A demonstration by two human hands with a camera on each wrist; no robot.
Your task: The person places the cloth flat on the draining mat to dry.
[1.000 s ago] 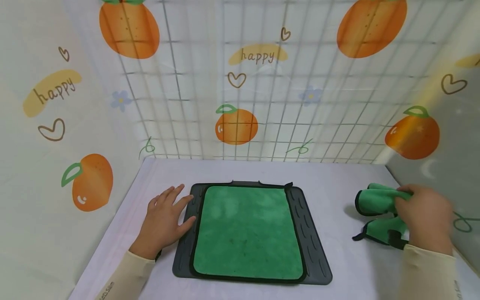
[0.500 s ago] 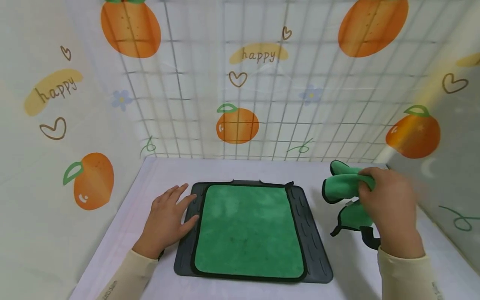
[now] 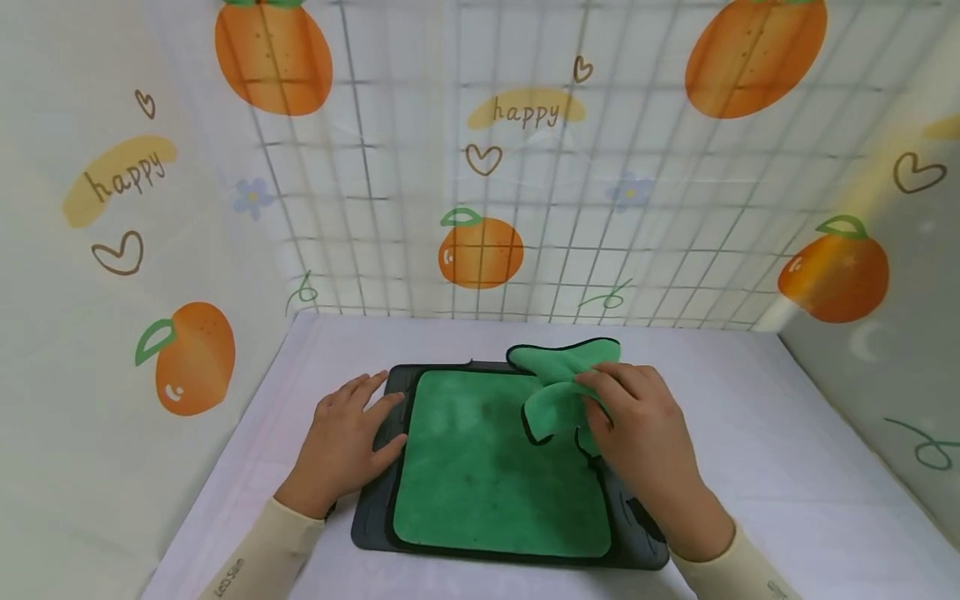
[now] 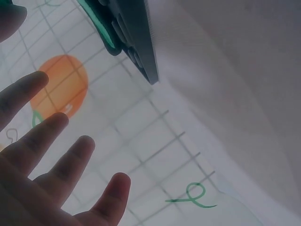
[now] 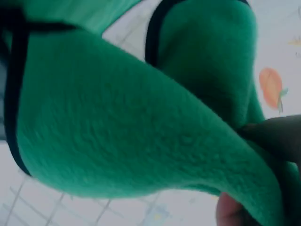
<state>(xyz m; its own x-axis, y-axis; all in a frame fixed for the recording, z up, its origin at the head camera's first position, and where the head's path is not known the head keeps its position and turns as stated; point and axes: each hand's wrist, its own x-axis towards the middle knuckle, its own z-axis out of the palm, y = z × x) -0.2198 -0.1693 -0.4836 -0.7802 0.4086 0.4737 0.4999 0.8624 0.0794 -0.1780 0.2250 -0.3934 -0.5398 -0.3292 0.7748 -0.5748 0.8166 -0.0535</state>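
Observation:
Bunched in my right hand (image 3: 648, 442) is a green cloth (image 3: 551, 408) with black edging, pinched between thumb and fingers. It hangs over the upper right part of a flat green pad (image 3: 487, 475). That pad lies on a dark grey board (image 3: 371, 517) with ridged side strips. In the right wrist view the folds of the cloth (image 5: 117, 122) fill most of the picture. My left hand (image 3: 341, 446) has its fingers spread at the board's left edge, fingertips over the side strip. The left wrist view shows those spread fingers holding nothing, near the board's edge (image 4: 136, 42).
A white-covered table (image 3: 750, 467) carries the board. Behind it stands a white curtain (image 3: 390, 267) with a grid, oranges and lettering, and similar printed sheets close off the left and right sides.
My right hand has carried the green cloth leftward from the table's right side to above the pad, and the cloth's folds have spread. My left hand has stayed at the board's left edge.

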